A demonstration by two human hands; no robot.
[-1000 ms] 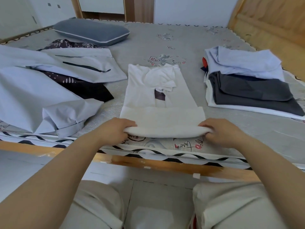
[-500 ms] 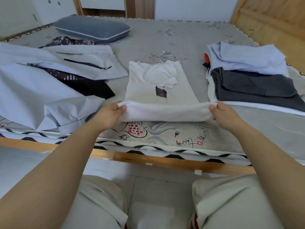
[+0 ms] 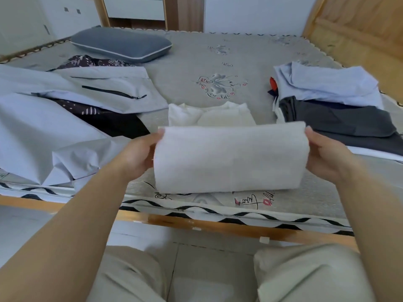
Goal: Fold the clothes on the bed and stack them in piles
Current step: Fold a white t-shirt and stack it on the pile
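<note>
Wooden bed frame (image 3: 196, 225), patterned grey mattress (image 3: 196, 62) — blue-grey pillow (image 3: 122, 44), pale tiled floor (image 3: 207, 269)

We hold a folded garment (image 3: 229, 158) raised between our left hand (image 3: 137, 158) and right hand (image 3: 325, 155), above the near edge of the bed (image 3: 196, 57). Behind it, its unfolded end lies on the mattress. To the left, a jacket (image 3: 54, 118) sprawls over a patterned garment (image 3: 104, 118); a pillow (image 3: 122, 44) rests behind them. To the right sits a stack of folded clothes (image 3: 333, 105).
</note>
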